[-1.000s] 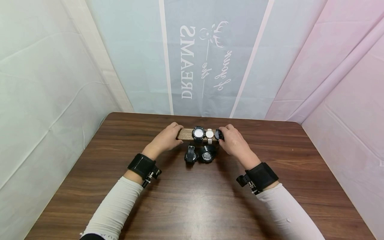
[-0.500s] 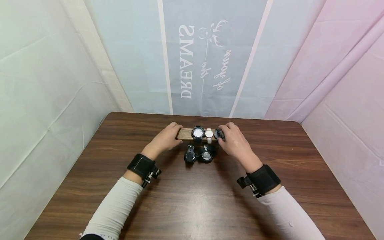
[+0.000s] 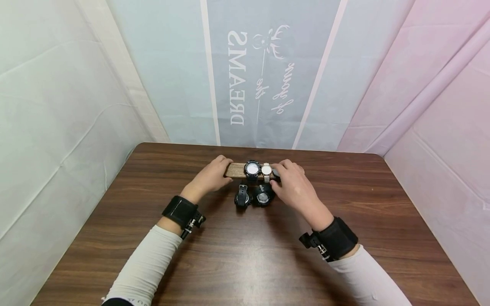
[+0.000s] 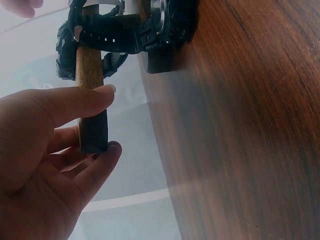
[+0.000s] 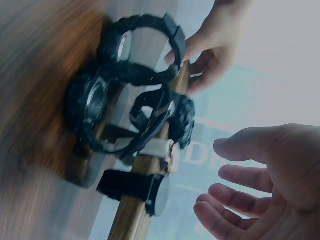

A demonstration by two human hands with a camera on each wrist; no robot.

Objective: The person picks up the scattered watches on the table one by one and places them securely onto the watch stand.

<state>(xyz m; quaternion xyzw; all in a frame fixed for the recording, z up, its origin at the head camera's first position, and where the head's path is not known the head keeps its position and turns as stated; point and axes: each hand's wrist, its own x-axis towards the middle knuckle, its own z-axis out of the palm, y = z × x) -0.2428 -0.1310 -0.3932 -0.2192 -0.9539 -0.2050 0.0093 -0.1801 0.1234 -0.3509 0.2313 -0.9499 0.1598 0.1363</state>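
A wooden bar (image 3: 235, 170) of a watch stand carries a large black watch (image 3: 252, 169), a white-strapped watch (image 3: 266, 170) and a dark round-faced watch (image 5: 159, 195). My left hand (image 3: 208, 176) grips the bar's left end, thumb on one side and fingers on the other. My right hand (image 3: 296, 187) hovers over the right part, partly hiding the dark watch in the head view. The right wrist view shows its fingers (image 5: 245, 177) loosely bent, apart from the bar. In front sit two more black watches, one at left (image 3: 242, 196) and one at right (image 3: 263, 196), straps looped.
A lower rounded piece (image 5: 82, 167) shows beneath the looped watches; whether they are strapped to it I cannot tell. The brown wood-grain table (image 3: 245, 255) reaches back to a printed curtain (image 3: 268, 85). White fabric (image 3: 57, 127) hangs at the sides.
My right hand has shifted left, from the bar's right end to above the dark watch, covering more of it. My left hand keeps its grip. The watches stay in place.
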